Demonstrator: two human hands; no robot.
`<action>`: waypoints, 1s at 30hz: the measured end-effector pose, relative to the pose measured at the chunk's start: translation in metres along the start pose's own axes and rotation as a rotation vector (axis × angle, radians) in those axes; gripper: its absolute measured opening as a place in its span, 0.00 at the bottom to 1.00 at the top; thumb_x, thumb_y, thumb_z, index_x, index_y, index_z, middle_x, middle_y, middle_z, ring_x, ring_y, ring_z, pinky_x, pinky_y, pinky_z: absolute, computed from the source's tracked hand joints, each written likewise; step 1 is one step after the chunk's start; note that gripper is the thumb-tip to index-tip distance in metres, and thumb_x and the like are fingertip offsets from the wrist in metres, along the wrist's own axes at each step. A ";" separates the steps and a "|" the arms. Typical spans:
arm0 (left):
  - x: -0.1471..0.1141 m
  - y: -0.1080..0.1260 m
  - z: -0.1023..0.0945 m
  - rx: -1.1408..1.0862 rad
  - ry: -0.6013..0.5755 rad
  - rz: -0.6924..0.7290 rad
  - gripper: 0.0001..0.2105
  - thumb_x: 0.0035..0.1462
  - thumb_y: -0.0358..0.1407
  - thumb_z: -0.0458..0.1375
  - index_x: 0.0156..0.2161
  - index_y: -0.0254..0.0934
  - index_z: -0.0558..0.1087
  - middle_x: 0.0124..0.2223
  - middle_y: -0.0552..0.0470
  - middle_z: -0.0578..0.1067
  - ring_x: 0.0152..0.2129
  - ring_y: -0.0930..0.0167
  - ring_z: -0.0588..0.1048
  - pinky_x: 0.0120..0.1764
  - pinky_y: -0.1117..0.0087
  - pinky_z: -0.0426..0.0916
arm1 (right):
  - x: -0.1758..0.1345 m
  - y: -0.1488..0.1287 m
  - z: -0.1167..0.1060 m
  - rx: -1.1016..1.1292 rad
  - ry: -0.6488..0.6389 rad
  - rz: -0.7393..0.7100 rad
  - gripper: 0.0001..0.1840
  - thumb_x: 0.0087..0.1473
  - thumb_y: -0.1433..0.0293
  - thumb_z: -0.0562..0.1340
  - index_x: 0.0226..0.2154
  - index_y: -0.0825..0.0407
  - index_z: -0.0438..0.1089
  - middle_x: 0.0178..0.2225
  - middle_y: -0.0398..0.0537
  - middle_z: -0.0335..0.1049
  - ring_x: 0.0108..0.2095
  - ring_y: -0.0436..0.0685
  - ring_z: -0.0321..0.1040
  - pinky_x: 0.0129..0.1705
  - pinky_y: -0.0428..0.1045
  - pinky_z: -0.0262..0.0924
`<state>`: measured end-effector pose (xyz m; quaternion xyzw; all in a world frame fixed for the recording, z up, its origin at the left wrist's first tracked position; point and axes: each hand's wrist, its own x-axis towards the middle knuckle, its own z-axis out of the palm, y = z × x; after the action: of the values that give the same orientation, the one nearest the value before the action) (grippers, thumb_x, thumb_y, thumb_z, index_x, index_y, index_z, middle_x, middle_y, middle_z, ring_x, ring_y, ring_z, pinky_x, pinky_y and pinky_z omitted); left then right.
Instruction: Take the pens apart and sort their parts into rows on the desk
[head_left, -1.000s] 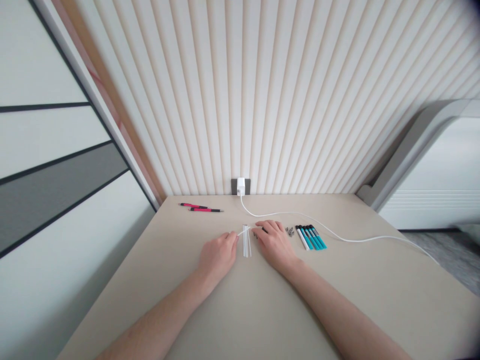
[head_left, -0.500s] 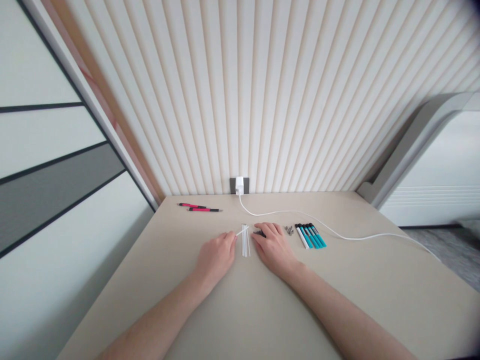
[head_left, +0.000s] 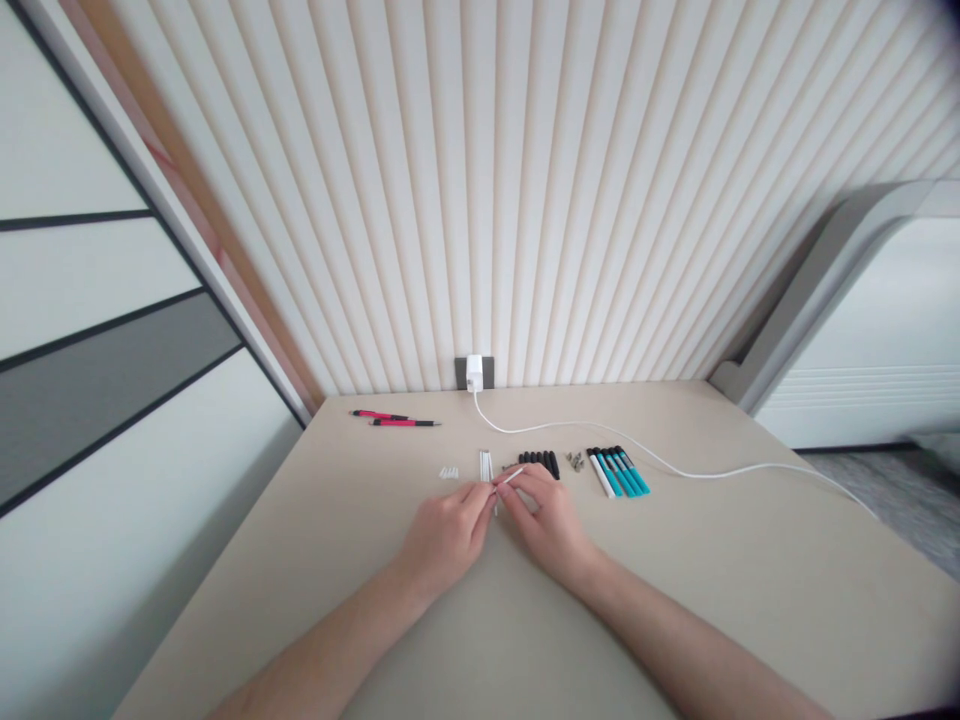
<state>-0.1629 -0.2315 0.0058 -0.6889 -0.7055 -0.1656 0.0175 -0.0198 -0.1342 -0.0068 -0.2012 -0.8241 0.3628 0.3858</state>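
Note:
My left hand [head_left: 450, 530] is closed, pinching a thin white tube [head_left: 513, 477] that slants up to the right. My right hand [head_left: 546, 515] meets it, its thumb and fingers pinched together by the tube's lower end. Whatever small thing those right fingertips hold is too hidden to make out. Behind the hands lie several more thin white tubes [head_left: 486, 464], partly covered by the fingers. A row of black grip sleeves [head_left: 541, 462] sits just beyond my right hand. Small clear pieces [head_left: 449, 473] lie beyond my left hand.
Small metal tips [head_left: 575, 461] lie beside teal pen barrels [head_left: 625, 472] and a white barrel [head_left: 604, 475] on the right. Two red-and-black pens [head_left: 405, 422] are at the back left. A white cable [head_left: 630, 440] runs from a charger [head_left: 475, 373] across the table [head_left: 735, 560].
Both hands have come together in front of the tubes, the left moving right with its white tube. My right hand has left the black sleeves, which now show, as do the clear pieces.

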 end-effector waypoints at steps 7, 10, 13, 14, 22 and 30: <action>0.000 -0.002 0.001 0.028 -0.007 -0.006 0.13 0.68 0.38 0.42 0.38 0.39 0.68 0.33 0.53 0.76 0.29 0.70 0.76 0.29 0.71 0.62 | 0.005 0.003 -0.008 0.340 0.118 0.335 0.18 0.60 0.57 0.56 0.35 0.53 0.73 0.34 0.49 0.75 0.30 0.52 0.68 0.31 0.46 0.61; 0.001 -0.003 0.000 0.075 -0.004 -0.007 0.13 0.68 0.37 0.43 0.36 0.40 0.68 0.31 0.54 0.75 0.27 0.70 0.75 0.28 0.71 0.61 | 0.006 0.008 -0.008 0.442 0.131 0.422 0.21 0.59 0.53 0.56 0.36 0.54 0.71 0.33 0.50 0.75 0.24 0.50 0.66 0.23 0.44 0.57; 0.000 -0.003 -0.001 0.083 0.010 0.018 0.13 0.68 0.37 0.43 0.36 0.39 0.67 0.30 0.54 0.74 0.26 0.70 0.75 0.27 0.71 0.61 | 0.005 0.009 -0.004 0.419 0.108 0.443 0.22 0.57 0.52 0.58 0.37 0.55 0.71 0.29 0.47 0.74 0.21 0.48 0.61 0.21 0.44 0.55; -0.001 -0.003 -0.001 0.076 0.010 0.039 0.12 0.67 0.37 0.44 0.36 0.39 0.67 0.30 0.54 0.74 0.26 0.70 0.75 0.27 0.71 0.61 | 0.004 0.009 -0.002 0.402 0.093 0.443 0.22 0.57 0.52 0.58 0.38 0.55 0.72 0.27 0.46 0.73 0.20 0.48 0.60 0.22 0.44 0.55; -0.004 0.007 -0.001 0.097 -0.066 0.100 0.11 0.63 0.43 0.52 0.43 0.39 0.67 0.38 0.51 0.74 0.33 0.65 0.75 0.31 0.67 0.67 | 0.001 0.008 0.006 -0.003 -0.024 0.378 0.18 0.60 0.60 0.55 0.43 0.53 0.74 0.26 0.45 0.74 0.25 0.52 0.67 0.30 0.46 0.58; 0.002 -0.001 -0.008 0.172 -0.183 0.003 0.16 0.63 0.40 0.50 0.54 0.40 0.64 0.44 0.47 0.71 0.37 0.64 0.74 0.34 0.66 0.69 | -0.001 -0.005 -0.005 -0.499 -0.233 0.229 0.17 0.63 0.65 0.54 0.51 0.47 0.68 0.40 0.49 0.73 0.37 0.55 0.72 0.36 0.45 0.59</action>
<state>-0.1652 -0.2312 0.0134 -0.6980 -0.7148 -0.0410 0.0120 -0.0154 -0.1362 -0.0012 -0.3386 -0.8984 0.2109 0.1840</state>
